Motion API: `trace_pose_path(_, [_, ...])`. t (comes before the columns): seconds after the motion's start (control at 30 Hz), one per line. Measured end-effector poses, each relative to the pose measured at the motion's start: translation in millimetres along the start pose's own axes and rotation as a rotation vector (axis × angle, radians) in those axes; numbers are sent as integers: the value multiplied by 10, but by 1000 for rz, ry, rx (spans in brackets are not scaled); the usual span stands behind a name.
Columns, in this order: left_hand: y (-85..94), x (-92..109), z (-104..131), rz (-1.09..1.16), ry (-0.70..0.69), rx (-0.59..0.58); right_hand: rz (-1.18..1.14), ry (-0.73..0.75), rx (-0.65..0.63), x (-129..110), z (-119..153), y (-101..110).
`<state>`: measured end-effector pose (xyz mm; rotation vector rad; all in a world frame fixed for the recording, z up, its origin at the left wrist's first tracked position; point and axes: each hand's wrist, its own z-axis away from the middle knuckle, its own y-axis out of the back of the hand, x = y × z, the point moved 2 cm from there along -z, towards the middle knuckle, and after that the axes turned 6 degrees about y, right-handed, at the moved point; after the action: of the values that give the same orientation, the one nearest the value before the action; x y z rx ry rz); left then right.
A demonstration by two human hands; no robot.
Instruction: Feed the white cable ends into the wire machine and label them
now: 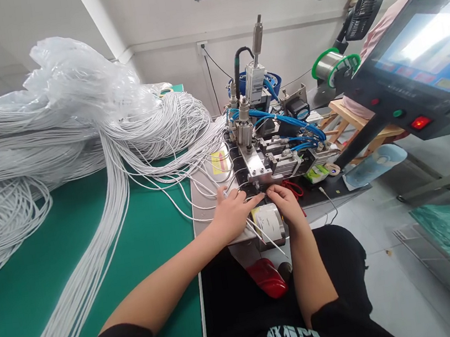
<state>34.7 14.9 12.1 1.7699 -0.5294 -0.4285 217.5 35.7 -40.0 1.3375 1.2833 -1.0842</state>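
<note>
At the front of a small bench machine point(255, 164) with metal cylinders and blue air hoses, my two hands nearly meet. My left hand point(232, 216) lies over white cables point(265, 233), its index finger stretched toward the machine's front and the other fingers curled on a cable. The cable ends stick out below that hand toward my lap. My right hand point(287, 202) is closed in a pinch just under the machine head; what sits between its fingertips is too small to make out. Directly below is a round metal part with a white label point(269, 222).
A thick bundle of white cables point(112, 173), partly wrapped in clear plastic point(78, 77), covers the green table point(162, 255). To the right are a control screen point(426, 51), a solder wire spool point(334, 65), a blue bin point(377, 164) and a wooden stool point(346, 112).
</note>
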Motion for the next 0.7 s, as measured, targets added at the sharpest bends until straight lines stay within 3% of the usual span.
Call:
trace_pose_path(0.3, [37, 50, -39, -43, 42, -71, -234, -88, 15, 99, -5, -33])
trace_pose_path(0.5, [-64, -46, 15, 48, 3, 80, -107, -45, 47, 114, 70, 20])
trace_pose_path(0.7, [-104, -70, 82, 95, -8, 292, 126, -18, 145, -39, 230, 160])
